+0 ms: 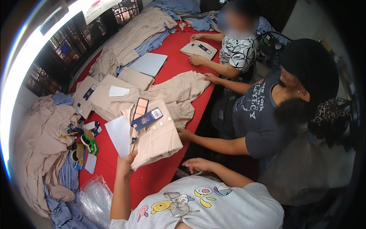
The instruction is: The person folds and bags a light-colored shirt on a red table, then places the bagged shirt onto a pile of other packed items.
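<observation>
The left hand [127, 162] grips the near left corner of a folded beige button shirt [160, 142] – it is over the red table [146, 185], with a dark blue tag [146, 120] on top. The right hand [200, 165] is empty – its fingers are loose and a bit bent.

Table [152, 176]: was red-topped, its far end toward one o'clock from its middle.
Garment [162, 92]: lay rumpled and spread across the middle.
Pile [127, 42]: was beige, heaped toward eleven o'clock.
Blue cloth [158, 41]: edged the pile, near twelve.
Board [148, 64]: lay pale and flat at twelve, beside that cloth.
Tagged shirt [196, 50]: sat folded at one o'clock.
Tape dispensers [94, 148]: stood clustered toward eight.
Bags [97, 198]: were clear, lying at seven.
</observation>
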Demonstrator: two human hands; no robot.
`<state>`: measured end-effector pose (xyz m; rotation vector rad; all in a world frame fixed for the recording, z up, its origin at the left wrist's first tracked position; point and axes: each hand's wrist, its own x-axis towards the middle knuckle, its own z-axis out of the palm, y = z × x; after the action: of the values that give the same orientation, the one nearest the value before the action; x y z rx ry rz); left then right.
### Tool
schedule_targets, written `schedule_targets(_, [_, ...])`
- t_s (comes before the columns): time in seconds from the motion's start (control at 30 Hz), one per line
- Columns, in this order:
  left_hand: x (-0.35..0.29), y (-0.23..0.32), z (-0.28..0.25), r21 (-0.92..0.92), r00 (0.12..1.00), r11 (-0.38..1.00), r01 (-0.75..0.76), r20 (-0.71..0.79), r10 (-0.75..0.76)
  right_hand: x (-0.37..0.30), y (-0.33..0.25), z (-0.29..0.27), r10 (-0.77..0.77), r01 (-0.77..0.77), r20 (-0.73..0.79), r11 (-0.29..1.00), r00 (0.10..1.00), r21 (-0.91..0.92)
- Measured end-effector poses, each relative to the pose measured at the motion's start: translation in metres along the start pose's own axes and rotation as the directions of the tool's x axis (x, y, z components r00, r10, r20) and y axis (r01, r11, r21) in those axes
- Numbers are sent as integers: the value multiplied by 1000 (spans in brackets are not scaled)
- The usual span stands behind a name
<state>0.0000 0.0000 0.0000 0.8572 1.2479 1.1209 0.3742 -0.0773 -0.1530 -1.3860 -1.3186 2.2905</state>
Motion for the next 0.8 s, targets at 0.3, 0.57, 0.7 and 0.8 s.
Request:
schedule_targets(0.3, [229, 60, 130, -64, 998, 998, -7, 56, 10, 49, 117, -71, -413, -80, -182, 253, 892, -964])
schedule_targets(0.57, [476, 67, 284, -317, 982, 935, -160, 45, 183, 215, -11, -76, -494, -660, 666, -751, 558, -4])
schedule_targets(0.7, [577, 75, 372, -426, 945, 854, -299, -10, 326, 212, 9, -83, -448, -608, 750, -790, 487, -78])
schedule_targets(0.8, [610, 62, 387, -399, 965, 887, -232, 19, 261, 194, 9, -85, -314, -405, 779, -910, 543, -84])
